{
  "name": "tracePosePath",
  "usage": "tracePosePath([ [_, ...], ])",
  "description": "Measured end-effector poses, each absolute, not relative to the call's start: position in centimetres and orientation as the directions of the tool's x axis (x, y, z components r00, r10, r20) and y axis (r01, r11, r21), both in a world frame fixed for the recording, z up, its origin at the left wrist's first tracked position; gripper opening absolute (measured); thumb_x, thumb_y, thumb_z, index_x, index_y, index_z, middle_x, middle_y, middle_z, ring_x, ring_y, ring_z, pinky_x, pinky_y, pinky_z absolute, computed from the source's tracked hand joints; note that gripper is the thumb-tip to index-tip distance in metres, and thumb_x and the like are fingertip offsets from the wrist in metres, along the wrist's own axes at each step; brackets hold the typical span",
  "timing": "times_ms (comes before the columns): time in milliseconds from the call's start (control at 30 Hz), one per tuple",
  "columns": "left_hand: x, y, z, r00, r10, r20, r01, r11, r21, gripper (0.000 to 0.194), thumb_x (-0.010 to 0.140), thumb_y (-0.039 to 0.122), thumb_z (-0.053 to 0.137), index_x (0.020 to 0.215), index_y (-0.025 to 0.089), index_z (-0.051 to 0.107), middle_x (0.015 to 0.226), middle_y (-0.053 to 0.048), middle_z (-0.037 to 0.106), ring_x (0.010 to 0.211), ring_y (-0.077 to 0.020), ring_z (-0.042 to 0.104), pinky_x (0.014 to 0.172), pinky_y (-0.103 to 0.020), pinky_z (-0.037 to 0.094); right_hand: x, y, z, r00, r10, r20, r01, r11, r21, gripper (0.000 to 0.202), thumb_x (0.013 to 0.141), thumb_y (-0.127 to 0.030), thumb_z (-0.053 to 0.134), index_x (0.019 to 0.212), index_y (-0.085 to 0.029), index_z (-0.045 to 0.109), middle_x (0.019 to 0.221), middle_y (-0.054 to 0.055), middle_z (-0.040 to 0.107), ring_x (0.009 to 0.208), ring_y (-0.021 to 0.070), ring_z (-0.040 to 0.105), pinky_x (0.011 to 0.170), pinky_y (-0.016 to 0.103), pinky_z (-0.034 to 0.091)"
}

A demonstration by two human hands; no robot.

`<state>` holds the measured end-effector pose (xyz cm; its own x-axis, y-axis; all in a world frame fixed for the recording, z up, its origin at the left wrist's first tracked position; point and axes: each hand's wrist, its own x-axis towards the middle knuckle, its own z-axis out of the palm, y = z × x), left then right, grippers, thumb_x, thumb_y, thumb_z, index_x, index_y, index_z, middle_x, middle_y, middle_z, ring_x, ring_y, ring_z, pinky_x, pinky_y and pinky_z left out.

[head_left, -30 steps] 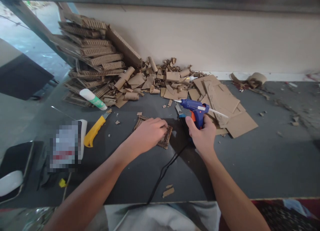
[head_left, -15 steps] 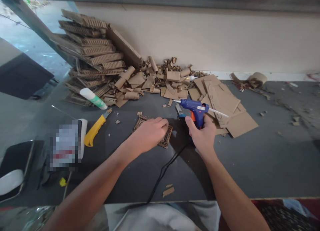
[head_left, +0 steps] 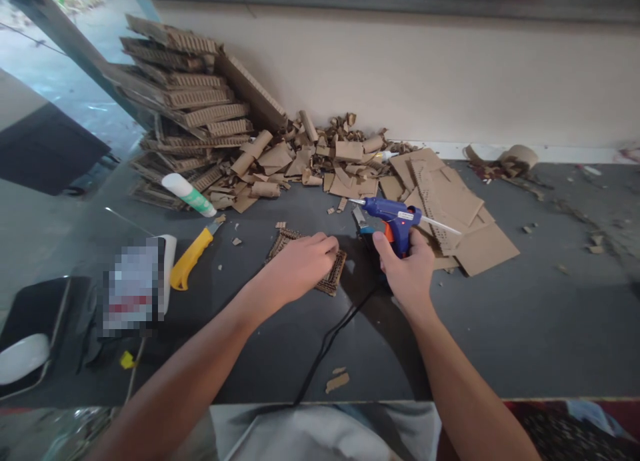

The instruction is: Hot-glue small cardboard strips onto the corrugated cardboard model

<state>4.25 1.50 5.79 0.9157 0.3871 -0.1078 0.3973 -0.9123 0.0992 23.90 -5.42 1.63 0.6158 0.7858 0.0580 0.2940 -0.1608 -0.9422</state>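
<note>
My right hand (head_left: 411, 268) is wrapped round the grip of a blue hot glue gun (head_left: 395, 214) with an orange trigger. A white glue stick sticks out of its rear, and its metal nozzle points left. Beneath my left hand (head_left: 310, 261) lies a small corrugated cardboard frame (head_left: 333, 282), flat on the dark table. The left fingers are curled together and press on the frame, covering much of it; their tips are hidden. A black cord (head_left: 327, 341) runs from beside the right hand to the front edge.
A tall stack of corrugated cardboard pieces (head_left: 200, 101) stands at the back left, beside a heap of scraps (head_left: 300, 158). Flat cardboard sheets (head_left: 485, 248) lie behind my right hand. Leftward are a yellow utility knife (head_left: 193, 258), a white-green glue tube (head_left: 187, 194) and a phone (head_left: 35, 314).
The view has shifted very slightly. Both hands, the glue gun and the cardboard frame stay essentially where they were.
</note>
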Motion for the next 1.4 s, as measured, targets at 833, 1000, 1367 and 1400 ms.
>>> tracePosePath([
  [833, 5.1, 0.9, 6.9, 0.890, 0.411, -0.197, 0.435, -0.895, 0.096, 0.022, 0.090, -0.001, 0.052, 0.093, 0.009, 0.072, 0.119, -0.015, 0.064, 0.113, -0.0261, 0.059, 0.094, -0.035, 0.053, 24.0, -5.4, 1.5, 0.612, 0.788, 0.067, 0.306, -0.157, -0.939, 0.039, 0.076, -0.057, 0.074, 0.081, -0.022, 0.058, 0.057, -0.005, 0.050, 0.049, 0.0111, 0.043, 0.045, 0.024, 0.036],
  [1000, 5.1, 0.7, 7.0, 0.894, 0.400, -0.204, 0.420, -0.905, 0.065, 0.023, 0.090, -0.001, 0.052, 0.092, 0.009, 0.072, 0.121, -0.015, 0.065, 0.114, -0.0260, 0.060, 0.096, -0.035, 0.053, 23.9, -5.4, 1.6, 0.613, 0.787, 0.074, 0.316, -0.158, -0.936, 0.039, 0.076, -0.057, 0.074, 0.080, -0.022, 0.058, 0.057, -0.005, 0.050, 0.049, 0.0111, 0.042, 0.046, 0.024, 0.036],
  [1367, 4.5, 0.6, 6.1, 0.903, 0.419, -0.097, 0.429, -0.896, 0.119, 0.022, 0.089, -0.001, 0.053, 0.094, 0.010, 0.072, 0.126, -0.016, 0.064, 0.121, -0.0274, 0.060, 0.098, -0.037, 0.053, 23.9, -5.3, 1.4, 0.610, 0.790, 0.063, 0.293, -0.151, -0.944, 0.038, 0.076, -0.056, 0.075, 0.081, -0.021, 0.059, 0.058, -0.005, 0.051, 0.050, 0.0112, 0.044, 0.046, 0.024, 0.037],
  [1400, 4.5, 0.6, 6.2, 0.903, 0.418, -0.104, 0.428, -0.896, 0.117, 0.022, 0.089, -0.001, 0.053, 0.094, 0.010, 0.071, 0.126, -0.016, 0.063, 0.121, -0.0274, 0.060, 0.098, -0.036, 0.053, 23.9, -5.3, 1.4, 0.610, 0.790, 0.064, 0.294, -0.151, -0.944, 0.038, 0.076, -0.056, 0.075, 0.081, -0.021, 0.059, 0.058, -0.005, 0.051, 0.050, 0.0114, 0.044, 0.046, 0.024, 0.037],
])
